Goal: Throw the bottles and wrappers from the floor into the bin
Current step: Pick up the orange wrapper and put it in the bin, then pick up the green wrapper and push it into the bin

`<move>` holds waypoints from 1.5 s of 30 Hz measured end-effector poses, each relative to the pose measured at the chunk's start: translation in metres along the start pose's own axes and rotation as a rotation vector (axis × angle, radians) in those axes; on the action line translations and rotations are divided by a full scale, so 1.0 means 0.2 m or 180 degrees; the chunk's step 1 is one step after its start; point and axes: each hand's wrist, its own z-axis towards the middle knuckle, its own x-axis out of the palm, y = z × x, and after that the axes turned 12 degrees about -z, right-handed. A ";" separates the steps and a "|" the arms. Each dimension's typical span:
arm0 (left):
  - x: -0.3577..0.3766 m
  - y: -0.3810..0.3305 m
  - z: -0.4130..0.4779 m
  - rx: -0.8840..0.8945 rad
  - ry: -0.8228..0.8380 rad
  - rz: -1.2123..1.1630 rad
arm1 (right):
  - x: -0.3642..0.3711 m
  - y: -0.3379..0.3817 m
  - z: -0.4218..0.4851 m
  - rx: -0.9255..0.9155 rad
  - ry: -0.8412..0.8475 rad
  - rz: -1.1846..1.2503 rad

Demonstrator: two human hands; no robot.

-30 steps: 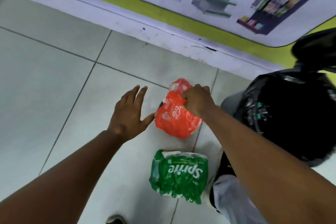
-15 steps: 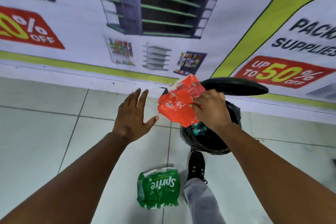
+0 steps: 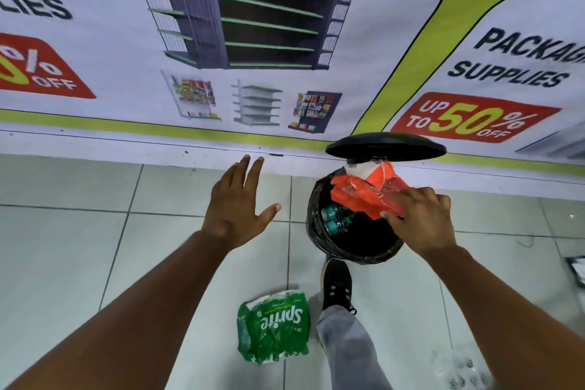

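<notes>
My right hand (image 3: 422, 220) grips a crumpled red plastic wrapper (image 3: 364, 195) and holds it over the mouth of a round black bin (image 3: 319, 231). The bin's lid (image 3: 386, 146) stands raised. Inside the bin lie a few bottles with teal caps (image 3: 335, 218). My left hand (image 3: 237, 203) hovers empty with fingers spread, to the left of the bin. A green Sprite wrapper (image 3: 273, 328) lies on the tiled floor in front of the bin, beside my leg.
My foot in a black shoe (image 3: 337, 285) rests at the bin's base. A clear plastic piece (image 3: 459, 367) lies at the lower right, and a dark flat object (image 3: 577, 269) at the right edge. A printed banner (image 3: 253, 41) covers the wall behind.
My right hand lifted the red wrapper off the floor and carried it right, over the bin's mouth. The view rose with it. My left hand stayed spread and empty.
</notes>
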 end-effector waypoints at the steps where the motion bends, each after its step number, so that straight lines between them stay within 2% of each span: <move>1: 0.01 0.03 -0.02 -0.0031 0.0028 0.0022 | 0.02 0.01 -0.01 0.0027 0.0071 0.0036; 5: 0.06 0.15 -0.09 -0.0180 0.0142 0.0108 | 0.09 0.04 -0.02 0.0149 0.0128 0.0241; 9: 0.15 0.24 -0.14 -0.0270 0.0354 0.0182 | 0.15 0.10 -0.01 -0.0013 0.0168 0.0465; 12: 0.27 0.30 -0.20 -0.0349 0.0525 0.0170 | 0.21 0.23 0.00 -0.0324 0.0122 0.0766; 15: 0.44 0.39 -0.27 -0.0417 0.0673 0.0125 | 0.33 0.48 -0.02 -0.0914 0.0094 0.1148; 20: 0.69 0.56 -0.40 -0.0465 0.0806 0.0035 | 0.63 0.86 -0.12 -0.1266 0.0506 0.1600; 25: 0.91 0.82 -0.57 -0.0608 0.0797 -0.0026 | 1.01 1.12 -0.26 -0.1572 0.1265 0.1365; 33: 1.20 1.23 -0.95 -0.1034 0.0834 -0.0051 | 1.55 1.64 -0.49 -0.2792 0.2051 0.0450; 39: 1.16 1.29 -1.11 -0.1204 0.0907 -0.0116 | 1.63 1.76 -0.57 -0.2528 0.1706 -0.0247; 42: 1.00 1.21 -1.10 -0.1200 0.0866 -0.0156 | 1.48 1.65 -0.55 -0.2124 0.1628 0.0193; 45: 0.78 1.09 -1.01 -0.1135 0.0665 -0.0238 | 1.17 1.52 -0.50 -0.1640 0.1263 0.0865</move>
